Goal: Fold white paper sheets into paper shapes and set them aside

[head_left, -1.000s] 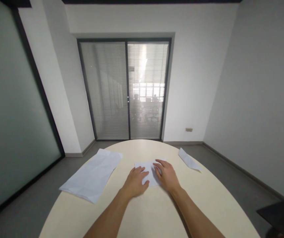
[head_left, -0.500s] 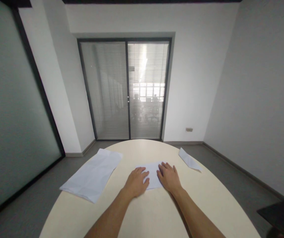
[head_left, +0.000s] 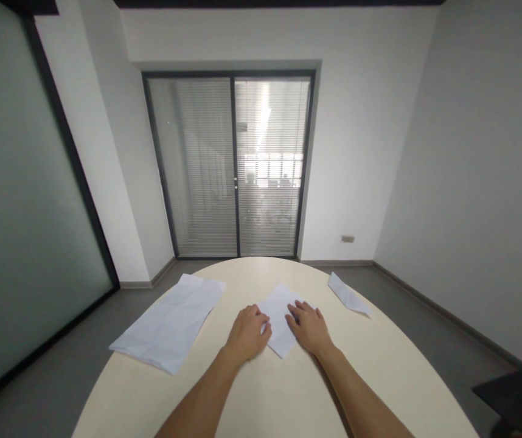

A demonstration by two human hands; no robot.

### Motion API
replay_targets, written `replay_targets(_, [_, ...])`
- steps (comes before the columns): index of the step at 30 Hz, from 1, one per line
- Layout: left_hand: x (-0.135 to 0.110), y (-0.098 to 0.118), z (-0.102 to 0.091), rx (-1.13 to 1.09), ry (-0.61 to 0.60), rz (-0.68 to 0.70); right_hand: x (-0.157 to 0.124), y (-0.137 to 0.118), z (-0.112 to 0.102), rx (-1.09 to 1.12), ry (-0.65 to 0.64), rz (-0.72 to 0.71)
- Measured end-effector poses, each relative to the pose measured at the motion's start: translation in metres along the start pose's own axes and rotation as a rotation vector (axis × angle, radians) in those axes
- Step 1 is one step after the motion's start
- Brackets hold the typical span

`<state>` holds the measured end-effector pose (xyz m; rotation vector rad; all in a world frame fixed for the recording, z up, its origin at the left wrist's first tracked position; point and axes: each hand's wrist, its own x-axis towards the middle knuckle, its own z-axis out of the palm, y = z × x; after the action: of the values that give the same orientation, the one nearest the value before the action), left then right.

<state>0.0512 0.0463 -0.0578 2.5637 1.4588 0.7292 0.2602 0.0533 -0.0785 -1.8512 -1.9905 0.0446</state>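
The small white paper [head_left: 278, 322] lies flat on the surface [head_left: 261, 395], in the middle, between the two hands. It is turned so that one corner points to the near side and another corner to the far side.

The left hand [head_left: 248, 333] is at the left part of this paper. Its fingers are bent and come near to the thumb; I cannot tell if they pinch the paper or only rest against it. The right hand [head_left: 309, 327] is over the right part of the paper, with its fingers released and a little spread, grasping nothing.

On the left of the surface lies a large white sheet [head_left: 170, 322], well apart from the hands, with light creases. On the far right side, near the edge, there is a narrow piece of paper [head_left: 349, 294], placed at a slant.

Behind the surface stands a glass door [head_left: 192, 182] with blinds and a dark frame. To its right, a small plate [head_left: 347, 239] is low on the white wall [head_left: 361, 152].
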Motion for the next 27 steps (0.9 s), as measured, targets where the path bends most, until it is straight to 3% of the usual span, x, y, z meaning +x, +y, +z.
replay_targets(6, [-0.003,-0.006,0.007,-0.030,-0.020,0.034,0.000,-0.002,-0.009,0.050,0.025,-0.051])
replay_targets(13, [-0.001,-0.003,0.007,0.046,-0.023,0.054,-0.003,-0.011,-0.013,0.123,-0.059,-0.177])
replay_targets(18, [0.000,-0.003,0.005,0.084,-0.035,0.060,-0.003,-0.009,-0.011,0.126,-0.100,-0.139])
replay_targets(27, [-0.005,-0.007,0.004,-0.034,-0.074,0.175,0.004,0.007,-0.006,0.065,-0.032,0.005])
